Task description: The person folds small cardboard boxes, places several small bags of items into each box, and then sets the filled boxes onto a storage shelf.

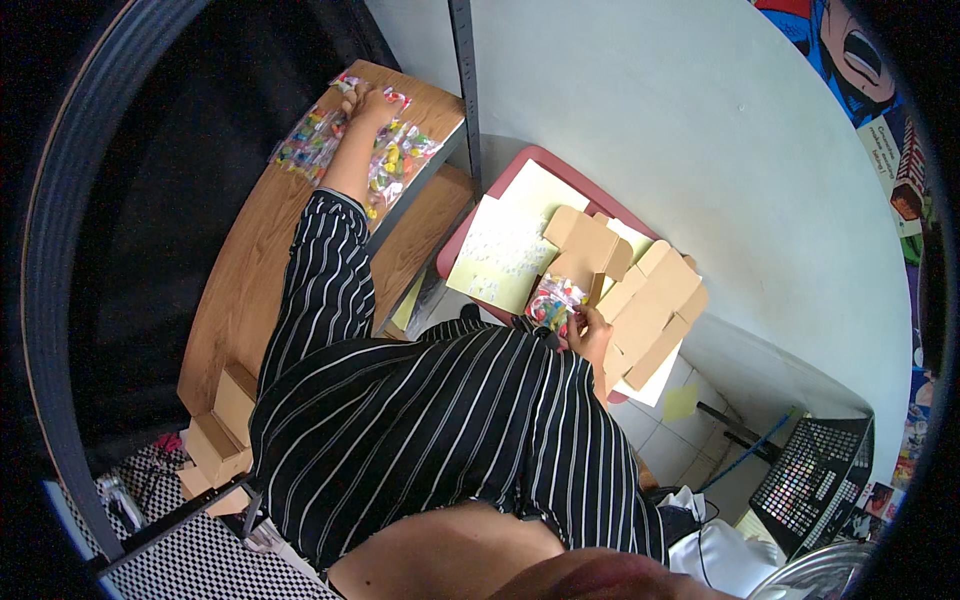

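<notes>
From where I'm standing, the person in the black-and-white striped clothing (430,420) is working with both arms spread wide. The left hand (368,104) is resting among small clear packets of colourful pieces (392,168) that are covering the far end of the wooden surface (240,270). Its fingers are curling down onto them, though I can't tell whether they are gripping one.

The right hand (590,335) is hovering close over an open brown box (584,245), whose flaps are standing loose. More colourful packets (553,303) are sitting in it, and the right fingers are bending together at their edge; I can't tell whether they are pinching anything.

The box is lying on pale yellow sheets (490,245), which are spreading over a pinkish-red surface (456,243) beside the wall. Just right of it, an unfolded brown carton (655,310) is lying open. Lower left, smaller brown boxes (215,445) are sitting near the person's side, and a black keyboard (808,480) is leaning at the far right.
</notes>
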A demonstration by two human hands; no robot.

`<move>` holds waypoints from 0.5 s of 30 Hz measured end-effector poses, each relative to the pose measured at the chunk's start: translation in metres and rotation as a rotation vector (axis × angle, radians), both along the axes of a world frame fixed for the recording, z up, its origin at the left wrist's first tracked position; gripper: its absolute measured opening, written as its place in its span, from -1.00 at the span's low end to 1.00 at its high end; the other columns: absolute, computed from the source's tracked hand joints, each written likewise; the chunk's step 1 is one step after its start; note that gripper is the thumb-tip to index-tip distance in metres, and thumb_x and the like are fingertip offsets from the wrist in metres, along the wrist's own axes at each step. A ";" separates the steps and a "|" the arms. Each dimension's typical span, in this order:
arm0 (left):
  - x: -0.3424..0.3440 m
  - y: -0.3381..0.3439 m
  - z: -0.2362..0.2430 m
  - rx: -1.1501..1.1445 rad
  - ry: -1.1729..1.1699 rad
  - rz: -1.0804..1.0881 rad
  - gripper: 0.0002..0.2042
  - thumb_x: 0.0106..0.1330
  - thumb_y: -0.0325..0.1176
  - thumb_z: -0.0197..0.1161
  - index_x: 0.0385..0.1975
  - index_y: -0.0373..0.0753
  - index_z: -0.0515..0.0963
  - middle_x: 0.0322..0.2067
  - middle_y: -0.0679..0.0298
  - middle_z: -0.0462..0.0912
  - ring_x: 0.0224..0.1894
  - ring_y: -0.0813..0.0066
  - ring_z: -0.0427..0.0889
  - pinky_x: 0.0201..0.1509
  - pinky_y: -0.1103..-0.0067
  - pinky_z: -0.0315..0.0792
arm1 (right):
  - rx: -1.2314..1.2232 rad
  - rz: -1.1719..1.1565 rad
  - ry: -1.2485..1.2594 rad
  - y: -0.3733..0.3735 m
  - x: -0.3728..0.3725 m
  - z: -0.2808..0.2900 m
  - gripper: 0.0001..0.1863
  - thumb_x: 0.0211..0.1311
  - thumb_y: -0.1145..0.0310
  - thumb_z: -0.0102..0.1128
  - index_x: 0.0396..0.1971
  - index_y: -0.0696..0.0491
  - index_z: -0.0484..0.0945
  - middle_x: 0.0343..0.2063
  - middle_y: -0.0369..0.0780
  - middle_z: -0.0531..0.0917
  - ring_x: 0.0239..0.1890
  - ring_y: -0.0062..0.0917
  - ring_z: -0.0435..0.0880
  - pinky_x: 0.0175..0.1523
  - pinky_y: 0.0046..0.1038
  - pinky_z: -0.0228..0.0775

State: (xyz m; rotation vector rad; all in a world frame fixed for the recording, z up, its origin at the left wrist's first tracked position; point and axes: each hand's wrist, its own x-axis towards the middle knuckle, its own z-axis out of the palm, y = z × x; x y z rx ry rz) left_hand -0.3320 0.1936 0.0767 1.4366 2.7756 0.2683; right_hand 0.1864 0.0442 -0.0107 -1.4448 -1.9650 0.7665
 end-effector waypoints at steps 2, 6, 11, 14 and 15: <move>-0.061 -0.030 -0.006 -0.016 0.021 0.016 -0.53 -0.01 0.02 0.12 -0.11 -0.08 0.45 0.01 0.12 0.30 0.09 0.16 0.12 0.08 0.26 -0.01 | 0.017 0.076 0.028 -0.005 -0.018 0.003 -0.80 -0.14 0.43 0.13 -0.41 0.08 0.51 -0.61 -0.20 0.52 -0.51 -0.41 0.50 -0.31 -0.39 0.17; -0.019 -0.003 -0.018 0.020 0.031 -0.152 -0.62 -0.01 -0.06 0.15 -0.17 -0.01 0.48 -0.04 0.15 0.35 0.03 0.14 0.17 0.04 0.26 0.03 | 0.016 0.026 -0.039 -0.002 -0.007 -0.006 -0.80 -0.12 0.42 0.13 -0.39 0.06 0.52 -0.57 -0.21 0.53 -0.45 -0.41 0.50 -0.30 -0.39 0.15; 0.037 -0.005 0.013 0.101 0.048 -0.175 -0.72 -0.03 -0.17 0.19 -0.28 -0.05 0.49 -0.13 0.14 0.39 -0.01 0.16 0.26 0.02 0.26 0.06 | 0.084 0.091 -0.061 0.000 -0.007 0.010 -0.85 -0.13 0.43 0.13 -0.45 0.07 0.50 -0.60 -0.25 0.50 -0.46 -0.42 0.48 -0.30 -0.39 0.13; 0.024 -0.015 0.013 0.299 -0.130 -0.281 -0.75 -0.10 -0.35 0.24 -0.35 -0.10 0.46 -0.21 0.14 0.41 -0.10 0.17 0.35 -0.01 0.31 0.16 | 0.156 0.119 -0.061 0.002 -0.013 0.017 -0.84 -0.15 0.49 0.18 -0.46 0.08 0.52 -0.67 -0.29 0.48 -0.59 -0.56 0.46 -0.32 -0.48 0.14; 0.029 -0.014 0.015 0.390 -0.130 -0.269 -0.75 -0.13 -0.40 0.25 -0.38 -0.13 0.45 -0.25 0.14 0.42 -0.12 0.17 0.37 -0.03 0.33 0.20 | 0.158 0.113 -0.062 0.002 -0.013 0.020 -0.84 -0.16 0.49 0.19 -0.46 0.08 0.52 -0.67 -0.31 0.48 -0.60 -0.56 0.46 -0.32 -0.47 0.14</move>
